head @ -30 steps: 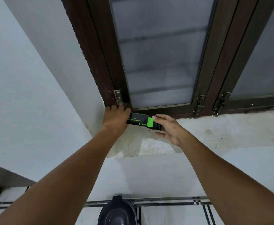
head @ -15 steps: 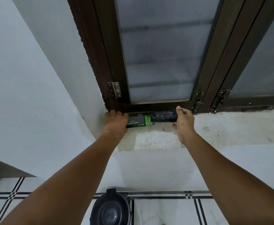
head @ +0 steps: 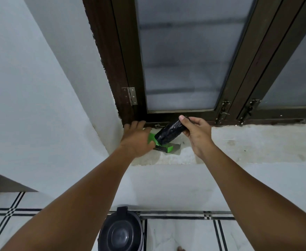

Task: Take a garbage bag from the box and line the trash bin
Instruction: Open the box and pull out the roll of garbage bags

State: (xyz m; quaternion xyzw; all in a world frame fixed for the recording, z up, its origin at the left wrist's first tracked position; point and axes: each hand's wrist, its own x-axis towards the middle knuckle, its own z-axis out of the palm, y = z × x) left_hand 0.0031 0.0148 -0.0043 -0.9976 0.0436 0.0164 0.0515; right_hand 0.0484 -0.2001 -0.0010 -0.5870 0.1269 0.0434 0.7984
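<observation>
A black and green garbage bag box (head: 162, 147) lies on the white window sill (head: 248, 142), its green end flap open. My left hand (head: 136, 140) grips the box's left part and hides most of it. My right hand (head: 195, 133) grips a black roll of garbage bags (head: 168, 134), tilted, its lower end just above the box's open end. A black trash bin (head: 121, 232) with its lid on stands on the floor below, between my forearms.
A dark wooden window frame (head: 125, 69) with frosted glass rises right behind the sill. A white wall stands at the left. The tiled floor (head: 184, 236) with black lines lies below.
My right hand has drawn the black roll out of the box and tilted it upward. The box has swung at an angle under my left hand.
</observation>
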